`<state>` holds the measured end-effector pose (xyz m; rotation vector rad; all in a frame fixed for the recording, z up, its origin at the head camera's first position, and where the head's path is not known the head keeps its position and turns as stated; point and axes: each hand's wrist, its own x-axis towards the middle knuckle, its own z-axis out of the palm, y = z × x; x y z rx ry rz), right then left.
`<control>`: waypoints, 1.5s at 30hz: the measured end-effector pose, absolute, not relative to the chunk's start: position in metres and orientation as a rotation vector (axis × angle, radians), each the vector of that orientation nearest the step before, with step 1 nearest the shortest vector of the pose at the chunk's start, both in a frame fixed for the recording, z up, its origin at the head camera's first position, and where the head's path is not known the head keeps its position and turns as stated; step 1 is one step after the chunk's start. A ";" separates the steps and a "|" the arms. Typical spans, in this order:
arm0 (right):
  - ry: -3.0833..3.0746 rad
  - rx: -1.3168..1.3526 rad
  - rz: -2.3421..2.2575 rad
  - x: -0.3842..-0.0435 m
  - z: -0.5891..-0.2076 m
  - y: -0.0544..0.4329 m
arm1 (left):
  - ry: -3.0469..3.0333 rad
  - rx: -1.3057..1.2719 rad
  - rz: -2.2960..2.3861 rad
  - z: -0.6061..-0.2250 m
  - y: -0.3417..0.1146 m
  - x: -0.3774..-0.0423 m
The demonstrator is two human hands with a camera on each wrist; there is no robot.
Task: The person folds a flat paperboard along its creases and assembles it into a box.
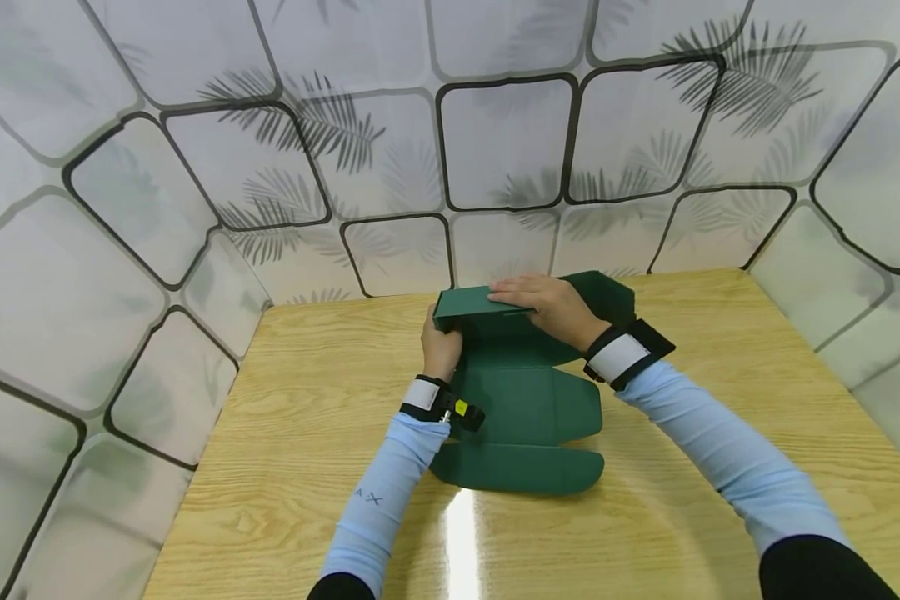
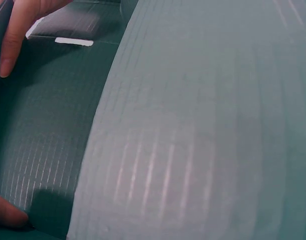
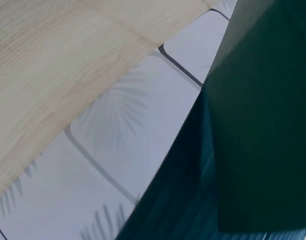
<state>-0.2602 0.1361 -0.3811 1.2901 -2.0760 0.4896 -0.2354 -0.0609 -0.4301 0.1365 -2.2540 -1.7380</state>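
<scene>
Head view: green cardboard box (image 1: 506,404), partly folded, sits with wood-grain table (image 1: 307,400) beneath it and patterned wall (image 1: 506,142) beyond it. Left hand (image 1: 441,348) grips the box's raised left end; right hand (image 1: 551,307) rests on the box's raised top panel, fingers straight, not clenched. Left wrist view: pale ridged panel (image 2: 192,125) of the box looms large, fingers (image 2: 15,40) left of it (whose, cannot tell). Right wrist view: dark green flap (image 3: 262,130) of the box, table and wall left of it.
</scene>
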 end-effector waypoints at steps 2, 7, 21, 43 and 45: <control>-2.066 1.281 0.505 -0.260 -0.381 0.135 | -2.255 0.139 -1.743 -0.430 -0.061 -0.235; -2.060 1.259 0.547 -0.259 -0.382 0.134 | -2.254 0.145 -1.755 -0.429 -0.060 -0.236; -2.055 1.237 0.572 -0.256 -0.377 0.133 | -2.254 0.150 -1.788 -0.429 -0.059 -0.236; -2.134 1.303 0.487 -0.237 -0.378 0.156 | -2.253 0.190 -1.769 -0.425 -0.074 -0.239; -2.053 1.269 0.517 -0.234 -0.379 0.159 | -2.209 0.210 -1.810 -0.423 -0.077 -0.240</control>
